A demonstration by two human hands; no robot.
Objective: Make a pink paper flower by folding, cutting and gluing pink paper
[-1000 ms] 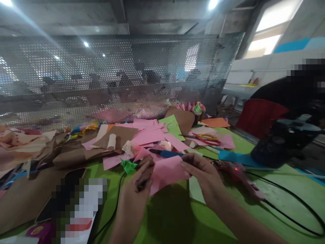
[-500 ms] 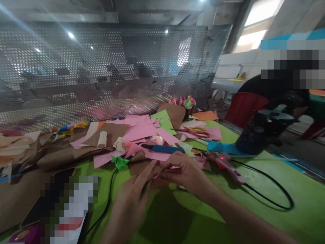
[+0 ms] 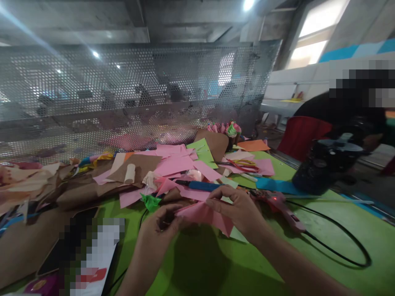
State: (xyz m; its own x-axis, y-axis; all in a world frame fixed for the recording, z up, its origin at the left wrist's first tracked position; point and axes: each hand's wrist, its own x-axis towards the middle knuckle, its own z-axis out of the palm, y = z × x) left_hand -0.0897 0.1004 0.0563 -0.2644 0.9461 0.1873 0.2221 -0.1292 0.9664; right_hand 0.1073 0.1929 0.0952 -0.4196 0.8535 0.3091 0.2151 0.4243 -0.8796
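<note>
Between my two hands a folded piece of pink paper (image 3: 205, 216) is held above the green tabletop (image 3: 197, 263), its creased right part hanging down. My left hand (image 3: 162, 228) pinches the paper's left end between thumb and fingers. On the upper right part of it, my right hand (image 3: 233, 203) closes with thumb and fingertips. Just beyond my hands lies a blue-handled pen-like tool (image 3: 203, 186). A pink glue gun (image 3: 285, 209) with a lit red light rests to the right of my right hand. Crumpled green paper (image 3: 150, 201) sits beyond my left hand.
Pink paper sheets (image 3: 174, 158) and brown paper (image 3: 138, 168) are heaped at the back. Scissors (image 3: 242, 164) lie among them. A dark water jug (image 3: 324, 166) stands right, near a seated person (image 3: 342, 98). A phone (image 3: 72, 238) lies left. The gun's black cable (image 3: 342, 222) loops at right.
My hands have moved apart, and the pink paper is now spread open between them. The view has tilted slightly upward.
</note>
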